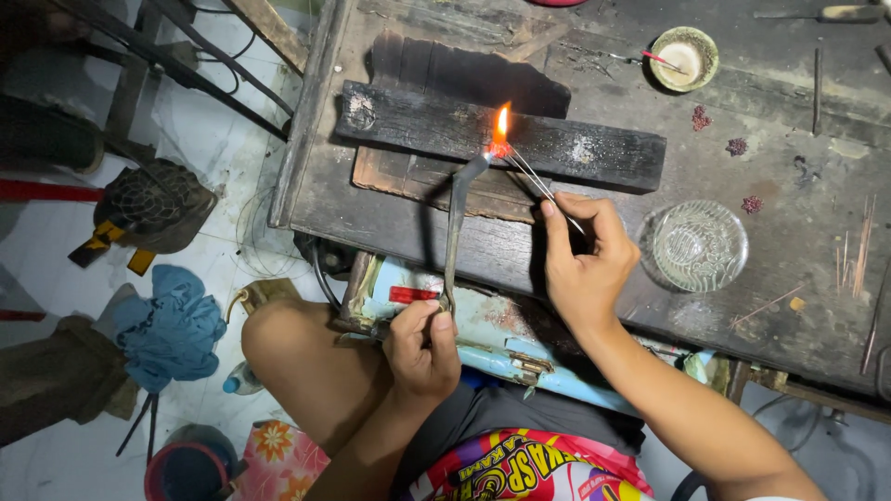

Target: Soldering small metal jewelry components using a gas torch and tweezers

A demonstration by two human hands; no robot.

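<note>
- Heating a small glowing piece [499, 148] at the flame [502, 122], on the charred block [557, 141].
- Right hand [583, 252]: fingers pinched on thin tweezers [543, 186], tips at the piece.
- Left hand [422, 345]: closed around the bent metal torch [457, 218].
- Next move likely calls for steady tips.
- Ribbed glass dish [698, 246] nearby on the scarred wooden bench [789, 121].

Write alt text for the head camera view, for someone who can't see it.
Seen from above, the left hand aims a torch whose flame heats a small piece held in tweezers by the right hand, over a charred block on a dark workbench.
</note>
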